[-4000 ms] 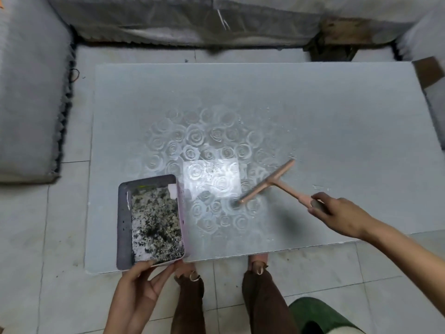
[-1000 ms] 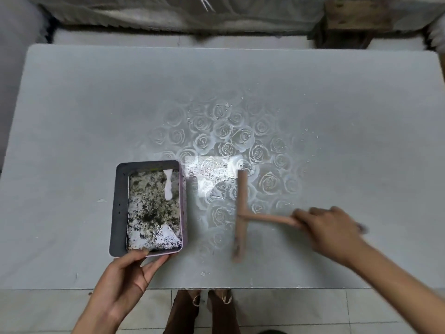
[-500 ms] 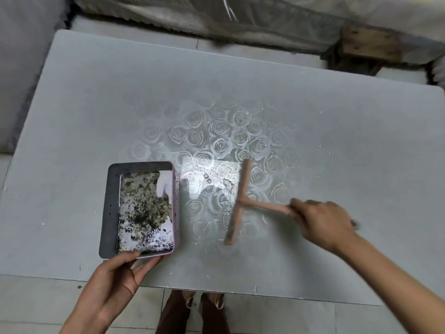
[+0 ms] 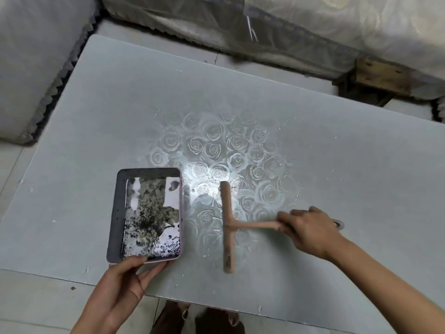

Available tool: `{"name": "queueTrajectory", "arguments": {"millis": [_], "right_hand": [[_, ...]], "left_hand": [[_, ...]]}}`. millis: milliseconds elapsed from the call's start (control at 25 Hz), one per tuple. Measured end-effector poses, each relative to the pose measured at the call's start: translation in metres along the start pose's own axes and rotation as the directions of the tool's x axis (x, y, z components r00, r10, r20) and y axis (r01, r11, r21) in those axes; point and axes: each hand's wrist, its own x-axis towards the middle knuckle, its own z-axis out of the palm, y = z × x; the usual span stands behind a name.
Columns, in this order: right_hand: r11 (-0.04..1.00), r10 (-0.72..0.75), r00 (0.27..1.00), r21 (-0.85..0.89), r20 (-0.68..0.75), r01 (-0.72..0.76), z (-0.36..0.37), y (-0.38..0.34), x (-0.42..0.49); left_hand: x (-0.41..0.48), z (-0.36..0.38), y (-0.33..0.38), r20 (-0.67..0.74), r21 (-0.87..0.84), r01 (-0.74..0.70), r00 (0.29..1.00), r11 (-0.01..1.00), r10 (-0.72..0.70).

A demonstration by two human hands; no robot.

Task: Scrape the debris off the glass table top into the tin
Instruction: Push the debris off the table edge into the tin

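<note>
A rectangular tin (image 4: 118,213) with dark debris inside sits on the glass table top (image 4: 120,112), near its front edge. My left hand (image 4: 125,283) holds the tin's near rim, thumb on top and fingers under it. My right hand (image 4: 310,230) grips the handle of a pink T-shaped scraper (image 4: 227,225). The scraper's blade lies flat on the glass, right of the tin and roughly parallel to its long side. Small white flecks of debris (image 4: 216,229) lie on the glass between the blade and the tin and around the rose pattern.
Grey cushioned furniture (image 4: 29,68) stands at the left and a plastic-covered sofa (image 4: 313,32) along the back. A wooden block (image 4: 380,78) sits behind the table at the right. My feet (image 4: 195,319) show on the tiled floor below the table's front edge.
The scraper blade has swung from a slant to parallel with the tin and sits closer to it. The camera view has shifted right. The tin stays in my left hand.
</note>
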Motion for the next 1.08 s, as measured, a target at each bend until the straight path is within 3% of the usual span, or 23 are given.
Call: {"name": "queueTrajectory", "arguments": {"millis": [120, 280, 360, 480, 520, 600, 680, 760, 880, 920, 1080], "right_hand": [[0.997, 0.008, 0.999, 0.077, -0.046, -0.005, -0.02, 0.03, 0.0], [0.958, 0.233, 0.969, 0.154, 0.08, -0.243, -0.051, 0.154, -0.03], [0.947, 0.301, 0.948, 0.083, 0.1, -0.309, -0.063, 0.206, -0.019], [0.992, 0.127, 0.988, 0.016, 0.091, -0.129, -0.059, 0.221, 0.027], [0.999, 0.0, 0.996, -0.038, 0.088, 0.003, -0.053, 0.21, 0.047], [0.973, -0.201, 0.979, -0.109, 0.02, 0.202, -0.048, 0.175, 0.074], [0.932, -0.335, 0.942, -0.156, -0.023, 0.327, -0.067, 0.186, 0.092], [0.954, -0.277, 0.961, -0.124, -0.02, 0.272, -0.104, 0.227, 0.112], [0.967, -0.034, 0.999, -0.251, 0.012, 0.036, -0.142, 0.301, 0.127], [0.967, -0.011, 1.0, -0.256, 0.003, 0.012, -0.141, 0.308, 0.129], [0.952, -0.289, 0.955, -0.081, 0.066, 0.294, -0.096, 0.223, 0.154]], "left_hand": [[0.001, 0.006, -0.005, -0.028, -0.014, -0.037, 0.999, 0.999, 0.036], [0.001, 0.018, -0.022, -0.036, -0.057, -0.117, 0.993, 0.992, 0.115], [0.005, 0.03, -0.042, -0.087, -0.117, -0.163, 0.984, 0.98, 0.153], [0.013, 0.048, -0.071, -0.085, -0.185, -0.205, 0.978, 0.961, 0.192], [0.016, 0.057, -0.09, -0.107, -0.248, -0.223, 0.973, 0.943, 0.202], [0.018, 0.064, -0.102, -0.143, -0.283, -0.226, 0.971, 0.932, 0.192], [0.016, 0.084, -0.131, -0.17, -0.367, -0.256, 0.964, 0.894, 0.207], [0.013, 0.095, -0.145, -0.195, -0.387, -0.282, 0.956, 0.878, 0.22], [0.011, 0.105, -0.162, -0.216, -0.395, -0.276, 0.955, 0.876, 0.204], [0.012, 0.107, -0.166, -0.213, -0.393, -0.267, 0.957, 0.88, 0.196], [0.018, 0.118, -0.172, -0.225, -0.412, -0.281, 0.953, 0.867, 0.201]]}}
